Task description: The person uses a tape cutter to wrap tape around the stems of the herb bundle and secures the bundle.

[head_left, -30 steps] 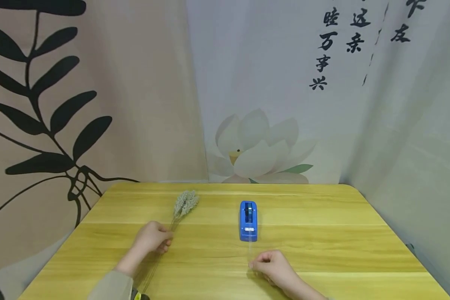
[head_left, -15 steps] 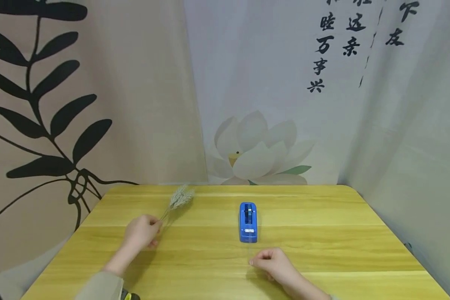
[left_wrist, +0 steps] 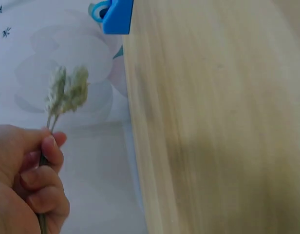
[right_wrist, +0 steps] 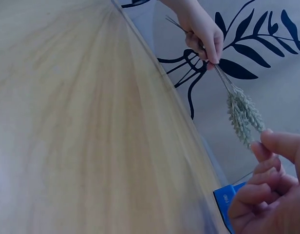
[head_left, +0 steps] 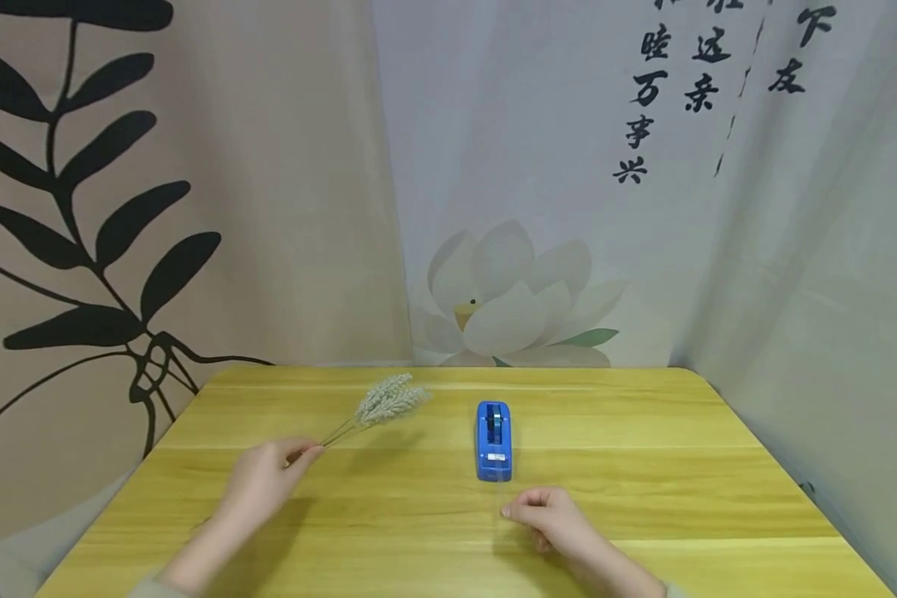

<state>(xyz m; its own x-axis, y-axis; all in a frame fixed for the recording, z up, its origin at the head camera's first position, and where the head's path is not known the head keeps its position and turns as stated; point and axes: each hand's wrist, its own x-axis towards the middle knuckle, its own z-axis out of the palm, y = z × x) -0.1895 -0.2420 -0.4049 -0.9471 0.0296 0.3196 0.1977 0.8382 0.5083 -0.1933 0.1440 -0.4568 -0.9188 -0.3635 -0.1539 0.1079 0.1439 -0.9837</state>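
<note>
My left hand (head_left: pixel 264 480) pinches the thin stalks of a small bunch of dried wheat (head_left: pixel 390 400) above the table's left half. In the left wrist view the fingers curl round the stalks, and the pale wheat ears (left_wrist: pixel 67 91) stick out beyond the thumb. In the head view the ears point right, towards a blue tape dispenser (head_left: pixel 494 465). Just in front of the dispenser, my right hand (head_left: pixel 556 519) pinches the end of a faint strip of clear tape (head_left: pixel 497 498) drawn from it. The right wrist view shows thumb and forefinger together, the other fingers curled; the tape hardly shows there.
The dispenser stands on a wood-grain table (head_left: pixel 680 465). Behind and beside the table hang pale curtains (head_left: pixel 306 208) printed with dark leaves, a lotus and writing.
My left hand has moved left and lifted the wheat off the table, then swung the ears round to the right. The right hand has moved up slightly; the dispenser stays put.
</note>
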